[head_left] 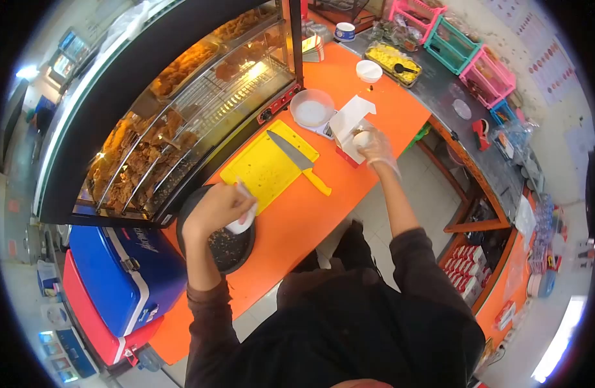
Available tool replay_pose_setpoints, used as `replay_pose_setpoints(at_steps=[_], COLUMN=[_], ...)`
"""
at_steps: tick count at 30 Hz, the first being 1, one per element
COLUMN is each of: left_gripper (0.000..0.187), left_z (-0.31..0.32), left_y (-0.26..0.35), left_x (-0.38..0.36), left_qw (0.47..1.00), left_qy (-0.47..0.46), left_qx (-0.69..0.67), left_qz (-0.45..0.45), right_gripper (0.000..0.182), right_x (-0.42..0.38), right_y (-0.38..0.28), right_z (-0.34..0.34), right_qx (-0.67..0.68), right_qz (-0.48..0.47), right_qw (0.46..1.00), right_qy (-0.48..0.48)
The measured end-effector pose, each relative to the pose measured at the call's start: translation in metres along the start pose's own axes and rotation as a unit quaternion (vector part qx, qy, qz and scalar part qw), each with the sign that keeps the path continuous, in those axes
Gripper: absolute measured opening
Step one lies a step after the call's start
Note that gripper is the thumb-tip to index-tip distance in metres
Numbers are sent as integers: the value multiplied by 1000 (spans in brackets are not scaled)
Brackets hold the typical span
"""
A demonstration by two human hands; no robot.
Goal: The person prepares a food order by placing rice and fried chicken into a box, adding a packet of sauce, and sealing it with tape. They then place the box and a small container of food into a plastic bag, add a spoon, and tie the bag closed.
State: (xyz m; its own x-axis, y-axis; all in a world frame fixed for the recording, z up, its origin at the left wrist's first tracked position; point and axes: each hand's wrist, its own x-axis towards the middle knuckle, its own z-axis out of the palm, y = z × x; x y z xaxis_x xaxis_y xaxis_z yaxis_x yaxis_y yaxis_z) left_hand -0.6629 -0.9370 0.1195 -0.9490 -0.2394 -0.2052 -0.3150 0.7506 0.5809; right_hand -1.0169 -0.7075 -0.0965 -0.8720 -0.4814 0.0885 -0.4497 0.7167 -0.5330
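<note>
My left hand (221, 208) is closed round the handle of a white utensil (242, 223) over a dark round bowl (229, 249) with brown bits in it. In a clear plastic glove, my right hand (377, 147) holds a small white round item (361, 138) at an open white and red box (344, 123). Between the hands lies a yellow cutting board (262, 169), with a knife (291, 153) resting across it, its yellow handle over the board's edge. A clear round container (312, 108) sits on a scale (326, 130) just left of the box.
A lit glass display case (200, 97) with fried food stands along the far left. Blue (126, 271) and red (84, 304) coolers are at lower left. A tray of yellow pieces (394, 61) and a white tub (369, 71) sit at the back, near pink and green baskets (451, 44).
</note>
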Motion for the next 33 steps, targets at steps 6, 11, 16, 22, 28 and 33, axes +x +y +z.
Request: replay_pose_setpoints(at_steps=[6,11,16,22,28,33], left_gripper=[38,42,43,40,39,39], left_z=[46,39,-6,-75,-88,-92], left_y=[21,16,-2,-73,-95,-113], left_x=[116,212,336,370,333,307], left_qw=[999,981,985,981,941,923], left_qy=[3,-98,56,-64,-156,-192], left_qx=[-53,-168,-160,-170,-273,-261], left_qz=[6,-16,-12,-68,-123,-209], right_gripper=[66,75,75,40,37,55], right_x=[74,61,117,156,148,163], right_y=[19,52,114,96,65,63], right_z=[69,83,67,12,91,117], right_qx=[-130,-92,-103,-56,70,-172], right_qz=[-49,-67,-52,-182,-330,-386], right_qw=[971,976,975,981,910,892], right_qy=[-193,-183,-191,27,-239,-163])
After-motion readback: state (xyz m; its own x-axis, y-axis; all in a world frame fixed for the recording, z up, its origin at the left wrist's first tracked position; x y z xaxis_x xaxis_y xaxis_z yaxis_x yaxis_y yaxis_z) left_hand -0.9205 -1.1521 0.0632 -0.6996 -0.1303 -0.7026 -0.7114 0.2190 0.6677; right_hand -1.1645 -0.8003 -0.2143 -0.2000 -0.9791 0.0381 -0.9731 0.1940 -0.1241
